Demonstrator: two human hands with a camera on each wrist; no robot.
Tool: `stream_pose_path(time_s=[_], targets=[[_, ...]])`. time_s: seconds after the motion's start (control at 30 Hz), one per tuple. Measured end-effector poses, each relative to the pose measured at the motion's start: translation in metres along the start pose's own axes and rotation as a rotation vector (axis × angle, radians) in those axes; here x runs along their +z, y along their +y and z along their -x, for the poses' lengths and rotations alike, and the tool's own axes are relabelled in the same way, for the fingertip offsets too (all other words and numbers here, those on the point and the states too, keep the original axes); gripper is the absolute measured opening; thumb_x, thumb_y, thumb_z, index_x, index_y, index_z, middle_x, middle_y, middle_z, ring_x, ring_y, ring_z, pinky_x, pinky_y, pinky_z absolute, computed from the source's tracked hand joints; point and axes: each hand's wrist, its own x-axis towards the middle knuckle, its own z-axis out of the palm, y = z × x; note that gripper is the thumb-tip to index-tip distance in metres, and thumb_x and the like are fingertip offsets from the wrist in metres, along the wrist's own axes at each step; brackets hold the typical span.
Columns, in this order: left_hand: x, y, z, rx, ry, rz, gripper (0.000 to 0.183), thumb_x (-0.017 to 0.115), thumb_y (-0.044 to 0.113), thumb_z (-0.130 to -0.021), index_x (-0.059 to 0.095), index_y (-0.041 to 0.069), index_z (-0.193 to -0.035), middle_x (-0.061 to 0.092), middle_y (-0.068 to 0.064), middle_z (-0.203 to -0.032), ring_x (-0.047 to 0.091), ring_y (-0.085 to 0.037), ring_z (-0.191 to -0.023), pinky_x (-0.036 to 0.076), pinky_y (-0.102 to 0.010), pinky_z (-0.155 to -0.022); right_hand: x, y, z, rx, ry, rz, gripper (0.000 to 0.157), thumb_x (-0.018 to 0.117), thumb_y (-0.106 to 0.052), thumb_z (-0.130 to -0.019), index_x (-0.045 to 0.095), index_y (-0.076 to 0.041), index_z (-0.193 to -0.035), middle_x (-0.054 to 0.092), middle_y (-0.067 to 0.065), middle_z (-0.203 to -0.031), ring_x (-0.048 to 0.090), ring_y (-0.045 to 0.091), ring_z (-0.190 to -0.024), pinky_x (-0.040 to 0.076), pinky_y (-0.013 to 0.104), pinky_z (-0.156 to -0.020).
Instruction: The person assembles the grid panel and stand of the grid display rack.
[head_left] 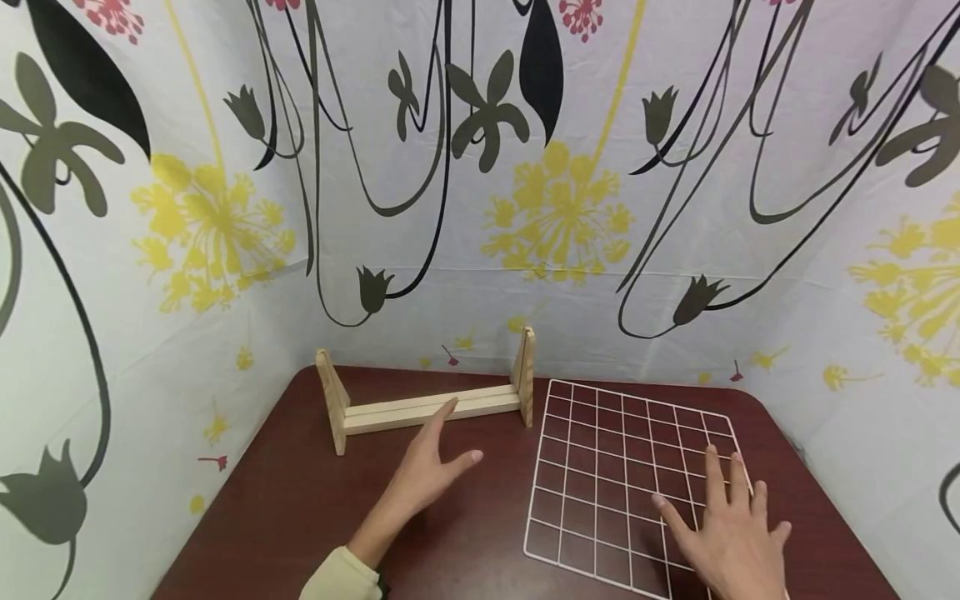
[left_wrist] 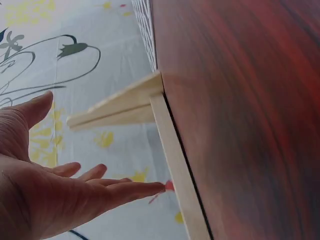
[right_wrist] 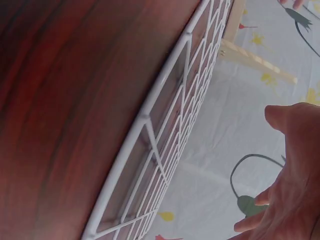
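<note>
A pale wooden stand (head_left: 431, 410), two upright end pieces joined by a long crossbar, sits at the back left of the table. My left hand (head_left: 423, 475) is held out in front of the crossbar, fingers extended and thumb spread, with nothing in it. A white wire grid panel (head_left: 600, 475) lies flat on the right side. Over its right part hovers my right hand (head_left: 738, 533), fingers spread and holding nothing. In the right wrist view the grid (right_wrist: 150, 125) lies apart from the hand (right_wrist: 295, 185). The left wrist view shows the stand's crossbar (left_wrist: 175, 160) beyond the left fingertips.
The dark red-brown table (head_left: 480, 517) has rounded back corners. White fabric (head_left: 420, 217) printed with yellow flowers and dark stems surrounds the back and both sides. The grid's left edge lies close to the stand's right end piece (head_left: 528, 379).
</note>
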Motion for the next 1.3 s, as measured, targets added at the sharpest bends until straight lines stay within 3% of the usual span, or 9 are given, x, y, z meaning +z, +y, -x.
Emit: stream_pose_path(time_s=[0.13, 0.23, 0.43, 0.6, 0.77, 0.97, 1.1, 1.3], targets=[[0.012, 0.001, -0.007, -0.021, -0.034, 0.050, 0.090, 0.079, 0.046, -0.094, 0.033, 0.018, -0.166, 0.041, -0.010, -0.169, 0.040, -0.038, -0.156, 0.038, -0.064, -0.121, 0.002, 0.007, -0.001, 0.022, -0.001, 0.003, 0.114, 0.056, -0.077, -0.095, -0.002, -0.016, -0.171, 0.011, 0.035, -0.172, 0.025, 0.074, -0.140, 0.020, 0.098, -0.089], [0.021, 0.001, -0.013, -0.043, -0.062, 0.150, 0.088, 0.081, 0.040, -0.094, 0.035, 0.011, -0.164, 0.043, -0.016, -0.168, 0.040, -0.041, -0.155, 0.038, -0.064, -0.121, 0.004, 0.014, -0.002, 0.037, -0.006, -0.001, 0.113, 0.055, -0.077, -0.095, -0.003, -0.015, -0.171, 0.009, 0.035, -0.172, 0.023, 0.074, -0.141, 0.019, 0.099, -0.090], [0.036, -0.002, -0.021, -0.112, -0.102, 0.313, 0.087, 0.082, 0.034, -0.094, 0.036, 0.009, -0.163, 0.044, -0.019, -0.166, 0.041, -0.047, -0.153, 0.039, -0.064, -0.121, 0.006, 0.026, -0.005, 0.071, -0.042, -0.001, 0.115, 0.053, -0.078, -0.095, -0.005, -0.013, -0.170, 0.007, 0.036, -0.171, 0.020, 0.073, -0.143, 0.016, 0.100, -0.090], [0.045, -0.001, -0.023, -0.131, -0.122, 0.345, 0.085, 0.081, 0.035, -0.094, 0.038, 0.008, -0.161, 0.047, -0.022, -0.163, 0.044, -0.049, -0.150, 0.043, -0.062, -0.118, 0.007, 0.032, -0.007, 0.091, -0.080, 0.017, 0.115, 0.051, -0.080, -0.096, -0.004, -0.011, -0.170, 0.010, 0.039, -0.169, 0.020, 0.073, -0.142, 0.020, 0.100, -0.089], [0.052, 0.007, -0.026, -0.151, -0.152, 0.368, 0.080, 0.080, 0.035, -0.095, 0.041, 0.008, -0.159, 0.048, -0.027, -0.159, 0.049, -0.051, -0.145, 0.049, -0.060, -0.113, 0.007, 0.036, -0.007, 0.101, -0.066, 0.029, 0.113, 0.051, -0.079, -0.096, 0.002, -0.009, -0.170, 0.021, 0.040, -0.164, 0.027, 0.070, -0.139, 0.030, 0.096, -0.087], [0.060, 0.018, -0.034, -0.218, -0.190, 0.473, 0.078, 0.078, 0.031, -0.097, 0.039, 0.004, -0.159, 0.044, -0.031, -0.160, 0.047, -0.052, -0.146, 0.056, -0.057, -0.106, 0.007, 0.041, -0.011, 0.112, -0.057, 0.016, 0.112, 0.053, -0.079, -0.095, 0.008, -0.008, -0.170, 0.028, 0.039, -0.160, 0.035, 0.067, -0.132, 0.037, 0.089, -0.081], [0.067, 0.020, -0.045, -0.255, -0.196, 0.497, 0.080, 0.077, 0.031, -0.098, 0.038, 0.000, -0.160, 0.046, -0.032, -0.159, 0.053, -0.049, -0.142, 0.057, -0.056, -0.103, 0.005, 0.045, -0.020, 0.138, -0.111, 0.010, 0.113, 0.049, -0.081, -0.096, 0.010, -0.004, -0.168, 0.028, 0.040, -0.157, 0.035, 0.068, -0.130, 0.041, 0.085, -0.079], [0.082, 0.021, -0.064, -0.311, -0.222, 0.425, 0.080, 0.079, 0.034, -0.096, 0.042, -0.006, -0.154, 0.058, -0.031, -0.146, 0.069, -0.042, -0.123, 0.063, -0.049, -0.094, 0.003, 0.054, -0.032, 0.207, -0.211, 0.005, 0.110, 0.041, -0.083, -0.097, 0.024, 0.005, -0.160, 0.033, 0.042, -0.144, 0.037, 0.069, -0.125, 0.046, 0.079, -0.075]])
